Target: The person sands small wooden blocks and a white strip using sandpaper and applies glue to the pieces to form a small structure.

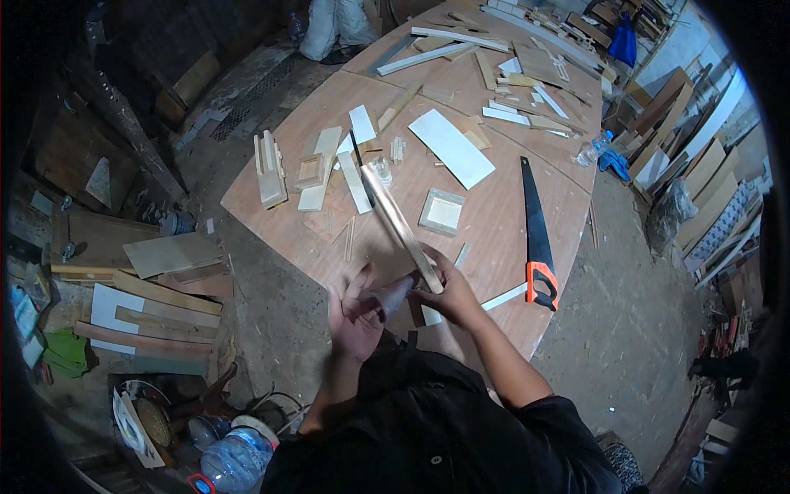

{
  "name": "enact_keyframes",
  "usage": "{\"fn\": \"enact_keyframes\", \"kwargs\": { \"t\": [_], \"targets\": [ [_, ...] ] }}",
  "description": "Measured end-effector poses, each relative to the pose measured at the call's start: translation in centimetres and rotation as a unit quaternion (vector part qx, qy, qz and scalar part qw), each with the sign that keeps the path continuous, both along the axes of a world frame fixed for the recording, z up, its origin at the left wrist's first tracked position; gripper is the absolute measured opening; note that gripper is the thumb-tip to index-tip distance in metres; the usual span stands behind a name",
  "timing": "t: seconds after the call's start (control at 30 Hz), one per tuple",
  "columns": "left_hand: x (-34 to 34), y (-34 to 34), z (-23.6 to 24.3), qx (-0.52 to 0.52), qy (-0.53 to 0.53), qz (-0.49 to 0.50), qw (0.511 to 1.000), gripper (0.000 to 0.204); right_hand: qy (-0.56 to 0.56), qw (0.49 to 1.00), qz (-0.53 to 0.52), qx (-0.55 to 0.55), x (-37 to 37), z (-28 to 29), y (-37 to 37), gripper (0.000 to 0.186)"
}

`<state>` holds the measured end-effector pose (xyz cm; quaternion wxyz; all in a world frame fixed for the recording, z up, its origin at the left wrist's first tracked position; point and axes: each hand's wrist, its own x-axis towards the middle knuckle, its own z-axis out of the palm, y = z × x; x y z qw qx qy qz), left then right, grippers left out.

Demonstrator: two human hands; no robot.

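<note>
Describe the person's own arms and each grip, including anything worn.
The left grip and right grip are bare human hands, with no gloves or watch visible. The forearms are bare too, with no cables or markings that I can make out. The right sleeve is plain black, ending near the elbow; it belongs to a black top with a pale button.
</note>
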<state>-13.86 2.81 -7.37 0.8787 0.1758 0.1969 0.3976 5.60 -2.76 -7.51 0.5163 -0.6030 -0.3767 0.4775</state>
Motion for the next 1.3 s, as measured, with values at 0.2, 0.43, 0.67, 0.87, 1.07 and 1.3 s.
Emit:
{"fn": "enact_keyframes", "kwargs": {
  "t": [0.2, 0.43, 0.67, 0.87, 1.07, 1.3],
  "targets": [
    [-0.4, 1.3, -0.1, 0.046, 0.15, -0.229, 0.961, 0.07, -0.241, 0.951, 0.188, -0.047, 2.9, 5.1, -0.5, 0.082],
    [0.2, 1.6, -1.2, 0.042, 0.232, -0.332, 0.913, 0.054, -0.208, 0.953, 0.202, -0.086, 2.6, 5.6, -0.8, 0.08],
    [0.7, 0.6, -2.5, 0.047, 0.131, -0.206, 0.969, 0.037, -0.184, 0.978, 0.098, -0.006, 2.4, 1.7, -2.3, 0.069],
    [2.3, 0.1, -1.0, 0.079, 0.289, -0.079, 0.951, 0.036, -0.304, 0.95, 0.012, 0.068, 1.9, 3.5, -4.5, 0.058],
    [2.1, 0.0, -1.9, 0.068, 0.271, -0.058, 0.958, 0.032, -0.385, 0.912, 0.045, 0.134, 1.0, 3.2, -4.7, 0.06],
    [1.1, -0.4, -1.3, 0.028, 0.076, -0.048, 0.996, 0.039, -0.454, 0.867, 0.032, 0.203, -0.1, 2.4, -5.0, 0.061]
  ]
}}
